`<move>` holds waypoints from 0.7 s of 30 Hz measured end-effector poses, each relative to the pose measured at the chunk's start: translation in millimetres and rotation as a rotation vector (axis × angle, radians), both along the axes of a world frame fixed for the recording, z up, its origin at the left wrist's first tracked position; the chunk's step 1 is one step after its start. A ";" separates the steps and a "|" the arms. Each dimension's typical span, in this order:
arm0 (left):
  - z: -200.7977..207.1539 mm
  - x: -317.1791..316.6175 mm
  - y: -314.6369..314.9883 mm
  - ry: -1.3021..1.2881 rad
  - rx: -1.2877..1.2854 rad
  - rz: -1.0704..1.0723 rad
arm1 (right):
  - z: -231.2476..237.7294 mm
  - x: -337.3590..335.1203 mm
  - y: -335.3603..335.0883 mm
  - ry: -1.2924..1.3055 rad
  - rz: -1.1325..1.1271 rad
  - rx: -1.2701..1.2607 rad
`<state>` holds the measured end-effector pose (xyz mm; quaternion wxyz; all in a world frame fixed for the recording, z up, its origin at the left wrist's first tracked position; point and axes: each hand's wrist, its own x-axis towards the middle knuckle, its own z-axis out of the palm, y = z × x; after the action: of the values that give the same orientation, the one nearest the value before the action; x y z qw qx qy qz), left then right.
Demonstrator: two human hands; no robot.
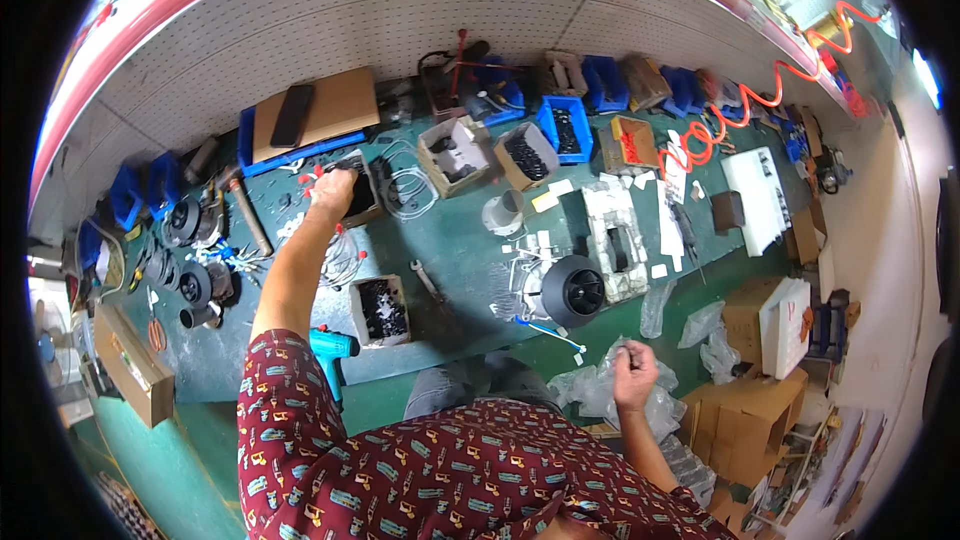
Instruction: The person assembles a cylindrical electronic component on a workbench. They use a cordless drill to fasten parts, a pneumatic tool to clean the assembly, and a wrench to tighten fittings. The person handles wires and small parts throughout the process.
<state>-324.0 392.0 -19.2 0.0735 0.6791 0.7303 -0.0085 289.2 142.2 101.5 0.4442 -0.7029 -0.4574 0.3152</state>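
Observation:
At the left of the bench, my left hand (334, 192) reaches over the edge of an open box (368, 208) with dark contents. Its fingertips are hidden at the box, so their grip does not show. My right hand (634, 376) hangs in front of the bench's near edge, its fingers curled together; anything in them is too small to make out. Beyond that hand, a motor unit with a round black fan housing (572, 292) lies on the bench. A blue-and-white cable (552, 331) runs from it over the near edge.
A teal power driver (333, 345) and a carton of black parts (381, 311) are near my left arm. A wrench (427, 278), a hammer (250, 215) and a foam tray (612, 240) lie on the green bench (455, 240). Plastic bags (600, 387) and cardboard boxes (745, 420) stand right.

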 end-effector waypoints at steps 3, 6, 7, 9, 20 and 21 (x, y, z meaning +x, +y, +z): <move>-1.8 -9.5 -19.6 -0.396 0.314 0.263 | 39.1 -6.4 25.6 -0.008 -0.044 0.077; 10.5 -10.0 -38.2 -1.511 0.476 0.466 | 94.7 -43.1 59.7 0.031 0.021 0.238; 30.1 6.8 -43.7 -1.614 0.498 0.459 | 110.6 -58.8 67.4 0.056 0.057 0.290; 67.6 32.3 -60.0 -1.703 0.503 0.437 | 139.2 -98.2 85.4 0.179 0.232 0.350; 207.8 148.6 -156.0 -1.565 0.297 0.093 | 95.9 -280.6 156.1 1.301 0.648 -0.633; 203.1 150.2 -161.3 -1.392 0.262 0.094 | 90.9 -282.7 152.4 1.361 0.667 -0.651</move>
<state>-173.9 230.7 183.9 0.4412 0.4980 0.5371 0.5185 6.5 294.6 192.4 0.2816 -0.2788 -0.1585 0.9043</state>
